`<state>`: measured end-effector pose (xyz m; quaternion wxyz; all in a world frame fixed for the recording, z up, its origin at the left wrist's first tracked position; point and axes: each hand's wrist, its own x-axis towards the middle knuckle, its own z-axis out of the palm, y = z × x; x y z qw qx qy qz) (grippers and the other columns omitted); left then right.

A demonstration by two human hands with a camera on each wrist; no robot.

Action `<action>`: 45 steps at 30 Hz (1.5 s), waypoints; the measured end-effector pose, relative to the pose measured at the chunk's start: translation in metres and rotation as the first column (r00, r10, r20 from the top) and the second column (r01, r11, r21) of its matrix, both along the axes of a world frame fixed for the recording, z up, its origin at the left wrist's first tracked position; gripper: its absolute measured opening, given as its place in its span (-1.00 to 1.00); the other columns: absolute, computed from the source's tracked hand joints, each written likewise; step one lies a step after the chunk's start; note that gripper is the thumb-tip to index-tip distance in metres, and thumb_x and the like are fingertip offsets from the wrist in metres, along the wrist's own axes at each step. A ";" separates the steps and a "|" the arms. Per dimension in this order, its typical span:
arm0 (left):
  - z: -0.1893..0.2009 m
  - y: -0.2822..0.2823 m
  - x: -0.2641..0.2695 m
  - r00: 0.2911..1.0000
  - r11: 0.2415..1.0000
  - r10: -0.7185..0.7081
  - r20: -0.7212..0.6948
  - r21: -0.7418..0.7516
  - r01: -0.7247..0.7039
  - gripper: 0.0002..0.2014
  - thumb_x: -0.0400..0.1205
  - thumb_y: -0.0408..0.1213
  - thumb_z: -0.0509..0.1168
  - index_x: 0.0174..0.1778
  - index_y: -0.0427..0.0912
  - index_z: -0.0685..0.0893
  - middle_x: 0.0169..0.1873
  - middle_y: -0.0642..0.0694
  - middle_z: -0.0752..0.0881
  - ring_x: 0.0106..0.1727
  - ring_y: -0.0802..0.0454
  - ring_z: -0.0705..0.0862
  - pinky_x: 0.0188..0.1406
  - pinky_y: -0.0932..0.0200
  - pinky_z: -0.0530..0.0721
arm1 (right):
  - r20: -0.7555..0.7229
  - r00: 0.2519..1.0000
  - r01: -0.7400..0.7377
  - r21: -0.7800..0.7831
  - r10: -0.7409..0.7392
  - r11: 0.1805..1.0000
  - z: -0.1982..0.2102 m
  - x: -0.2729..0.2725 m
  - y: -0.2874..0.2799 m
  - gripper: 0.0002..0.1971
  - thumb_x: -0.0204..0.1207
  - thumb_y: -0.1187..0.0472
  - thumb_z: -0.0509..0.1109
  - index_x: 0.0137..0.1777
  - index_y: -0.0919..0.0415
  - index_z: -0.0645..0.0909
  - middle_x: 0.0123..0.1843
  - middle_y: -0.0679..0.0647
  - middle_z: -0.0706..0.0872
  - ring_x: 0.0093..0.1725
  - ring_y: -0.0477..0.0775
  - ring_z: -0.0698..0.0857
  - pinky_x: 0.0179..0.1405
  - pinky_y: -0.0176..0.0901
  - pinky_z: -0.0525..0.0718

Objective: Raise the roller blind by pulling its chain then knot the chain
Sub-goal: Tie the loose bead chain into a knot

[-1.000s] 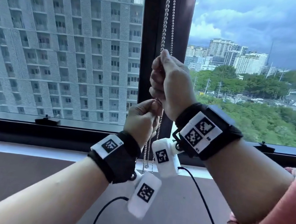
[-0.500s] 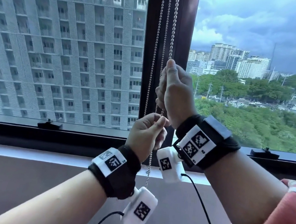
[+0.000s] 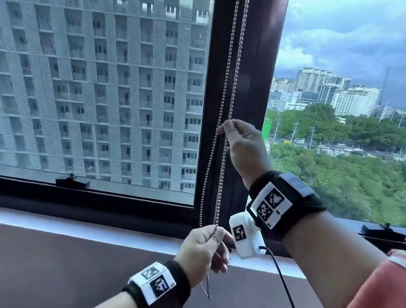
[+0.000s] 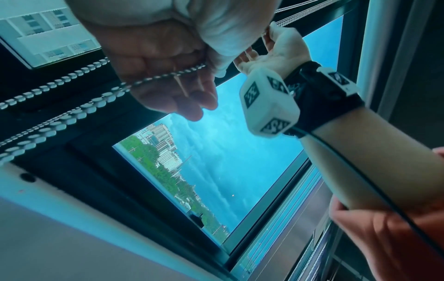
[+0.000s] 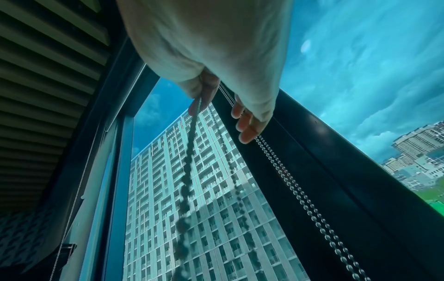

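The bead chain (image 3: 234,85) hangs in two strands in front of the dark window post (image 3: 255,83). My right hand (image 3: 224,128) pinches one strand between thumb and forefinger at mid height, its other fingers loose. In the right wrist view that pinch (image 5: 199,98) shows on a blurred strand, with two more strands (image 5: 295,190) running along the post. My left hand (image 3: 214,233) grips the chain lower down, near the sill, and the loop's end (image 3: 206,290) dangles below it. Seen from the left wrist, the chain (image 4: 100,95) runs into the curled left fingers (image 4: 182,62). The blind itself is out of the head view.
The window sill (image 3: 58,222) runs below the glass, with a dark panel (image 3: 39,269) under it. Two black window latches (image 3: 72,181) (image 3: 384,230) sit on the frame. A black cable (image 3: 289,297) hangs from the right wrist camera. A ribbed dark surface (image 5: 48,76) is overhead at the left.
My left hand has slid down the chain from just under the right hand to near the sill. The right hand stays higher on the chain, its lower fingers now loosened.
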<state>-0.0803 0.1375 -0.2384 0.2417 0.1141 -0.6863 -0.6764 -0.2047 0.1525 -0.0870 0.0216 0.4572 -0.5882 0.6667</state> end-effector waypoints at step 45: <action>0.182 -0.024 -0.005 0.869 0.957 0.165 -0.466 -0.139 -0.256 -0.73 0.73 -0.35 0.08 -0.25 -0.30 0.58 -0.59 -0.08 0.44 -0.56 0.01 0.40 -0.46 0.07 0.49 | 0.397 0.864 -0.401 0.169 0.311 0.900 -0.013 0.011 0.049 -0.57 0.66 0.07 0.28 -0.45 0.05 0.31 -0.58 -0.03 0.24 -0.62 -0.05 0.16 -0.58 -0.19 0.02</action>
